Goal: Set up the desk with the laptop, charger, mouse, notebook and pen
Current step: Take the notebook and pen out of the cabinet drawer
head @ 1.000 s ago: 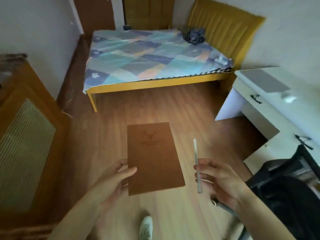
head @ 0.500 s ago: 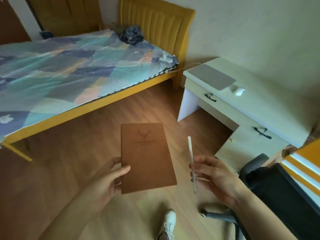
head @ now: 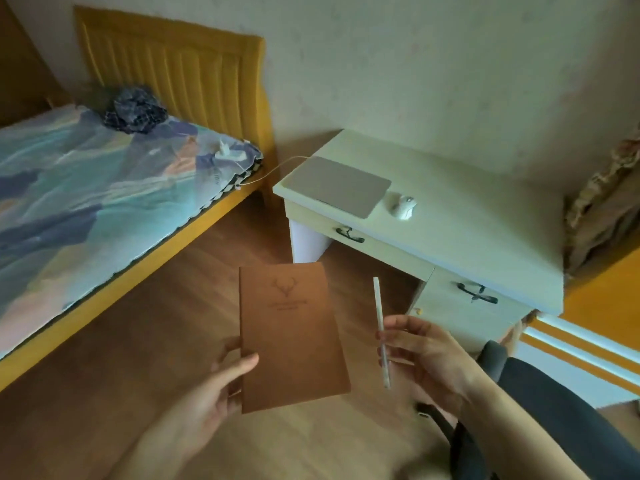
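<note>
Since 0.5 s ago the desk (head: pixel 467 209) has swung toward the middle of the view and looms larger, while the bed (head: pixel 104 202) has slid off to the left; both hands carry their loads as before. Against that desk as landmark, the brown notebook (head: pixel 291 334) hangs in the air short of its front edge, over the floor, its long axis running away from the person and roughly at the desk's left drawer. The left hand (head: pixel 221 386) pinches it at the lower left corner, thumb on the cover and fingers behind. The white pen (head: pixel 381 332) stands nearly upright just right of the notebook, apart from it, pinched at its lower half by the right hand (head: pixel 426 355), which is the nearer of the 2 to the desk's front. On the desk's left end lies the closed laptop (head: pixel 341 190), with the white mouse (head: pixel 405 206) just beside its right edge and a thin white cable (head: pixel 273 169) running from its far left corner to the charger (head: pixel 228 154) on the bed's corner. Right of the mouse the pale desktop is bare, which I judge the likeliest spot for both items. A dark office chair (head: pixel 540 410) sits below the desk's right drawer, close under the right forearm. Wooden flooring (head: pixel 156 341) spans the room and a plain pale wall rises behind the desk.
</note>
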